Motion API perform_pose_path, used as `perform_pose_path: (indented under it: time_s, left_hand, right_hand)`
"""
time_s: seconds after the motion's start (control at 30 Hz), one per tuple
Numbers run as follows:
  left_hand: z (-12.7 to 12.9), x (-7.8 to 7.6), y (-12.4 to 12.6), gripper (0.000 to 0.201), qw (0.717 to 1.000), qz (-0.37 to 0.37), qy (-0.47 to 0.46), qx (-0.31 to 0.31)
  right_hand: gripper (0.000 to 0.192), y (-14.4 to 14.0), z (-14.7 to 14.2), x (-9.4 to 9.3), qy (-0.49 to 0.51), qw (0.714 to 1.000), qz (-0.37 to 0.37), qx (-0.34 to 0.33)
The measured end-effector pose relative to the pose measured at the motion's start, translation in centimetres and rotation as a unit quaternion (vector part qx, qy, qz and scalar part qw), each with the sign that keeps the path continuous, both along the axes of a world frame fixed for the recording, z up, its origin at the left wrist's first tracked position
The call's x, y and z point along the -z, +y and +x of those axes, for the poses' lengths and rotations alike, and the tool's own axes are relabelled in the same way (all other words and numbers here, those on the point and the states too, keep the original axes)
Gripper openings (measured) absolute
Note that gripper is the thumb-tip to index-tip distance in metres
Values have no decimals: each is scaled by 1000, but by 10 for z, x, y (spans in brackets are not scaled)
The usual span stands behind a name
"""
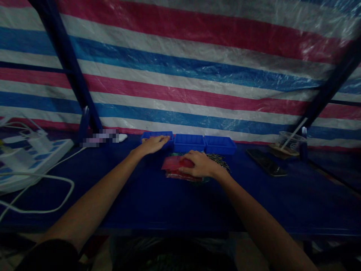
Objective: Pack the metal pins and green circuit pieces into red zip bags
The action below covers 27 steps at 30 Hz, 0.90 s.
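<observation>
Left hand (153, 144): laid flat, fingers together, on the leftmost blue bin (156, 134) at the far side of the worktop (141, 195) — grip narrow, nothing held in it.
Right hand (199, 164): palm down on a red packet (174, 164), fingers curled over its near end; grip closed on the packet, pressing it to the worktop.
Red packet: flat, in front of the middle blue bin (188, 143), atop what looks like more red packets — the stack is too dim to count.
Bins: three blue bins in a row, touching; the right bin (220, 145) just behind a heap of small dark metal pieces (218, 160).
Doing it well: judged from the pose, pin the stack with the fingertips and peel only the top packet, so the ones beneath stay put; keep the left hand steadying the bin so the row does not slide.
Nearby: a phone (266, 162) and a clear cup with a stick (290, 143) to the right; a white power strip (31, 154) and cable (42, 180) to the left.
</observation>
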<state>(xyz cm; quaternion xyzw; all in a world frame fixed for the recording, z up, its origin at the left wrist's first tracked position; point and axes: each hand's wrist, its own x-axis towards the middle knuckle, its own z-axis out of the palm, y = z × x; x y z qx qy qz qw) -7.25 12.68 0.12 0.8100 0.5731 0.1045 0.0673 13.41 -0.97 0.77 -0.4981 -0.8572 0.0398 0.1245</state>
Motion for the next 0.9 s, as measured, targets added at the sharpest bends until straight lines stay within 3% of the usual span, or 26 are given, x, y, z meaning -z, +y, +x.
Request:
perform_pose_path:
  time_s: [0.23, 0.4, 0.57, 0.9]
  left_hand:
    - [12, -7, 7, 65, 997, -1, 70, 13]
    - [2, -5, 9, 46, 989, 12, 126, 82]
    - [-5, 1, 5, 37, 990, 37, 98, 97]
    - [1, -5, 8, 37, 993, -7, 82, 82]
  right_hand:
    - [45, 1, 0, 5, 17, 1000, 0, -9]
    - [42, 0, 1, 7, 46, 999, -23, -14]
    - [41, -1, 0, 6, 65, 997, -42, -12]
    - [42, -4, -4, 0, 84, 993, -78, 9]
